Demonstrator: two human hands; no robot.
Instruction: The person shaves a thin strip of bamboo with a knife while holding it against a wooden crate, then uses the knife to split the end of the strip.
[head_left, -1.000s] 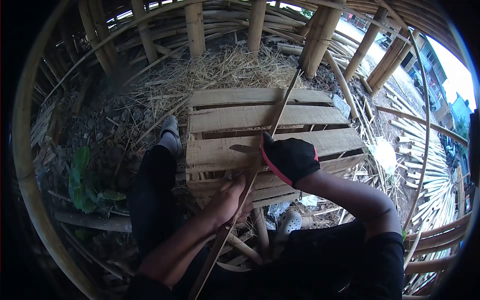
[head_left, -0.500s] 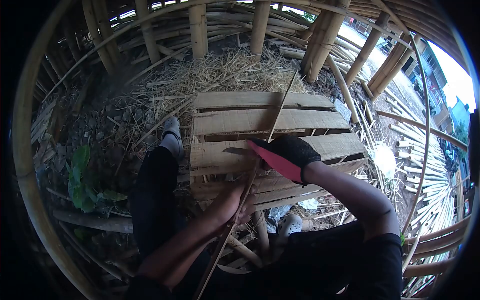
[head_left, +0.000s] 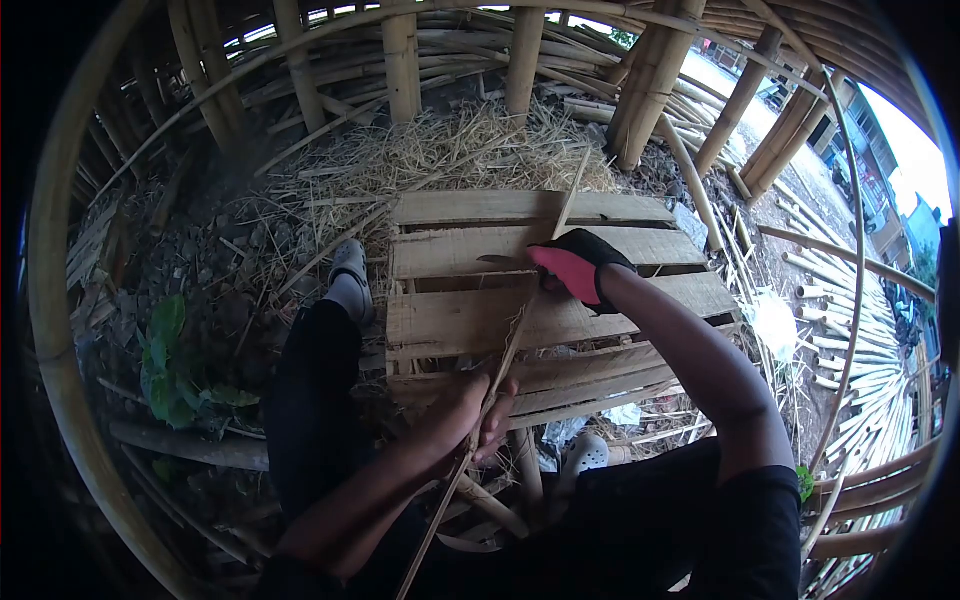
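Observation:
A long thin bamboo strip (head_left: 515,335) runs diagonally over the slatted wooden table (head_left: 450,318), from its far edge down past my lap. My bare left hand (head_left: 485,408) is closed around the strip near the table's front edge. Farther along it, my right hand (head_left: 580,268), in a black and pink glove, is closed on a knife and lies against the strip. The knife's blade (head_left: 505,259) points left from the glove; its handle is hidden in my fingers.
Straw (head_left: 460,150) and bamboo posts (head_left: 403,75) stand beyond the table. Cut bamboo poles (head_left: 870,370) lie at the right. A leafy plant (head_left: 170,370) grows at the left. My feet in grey clogs (head_left: 350,268) flank the table.
My right hand with the knife has moved away from my left hand, up along the strip toward the table's far side. My left hand keeps its hold on the strip.

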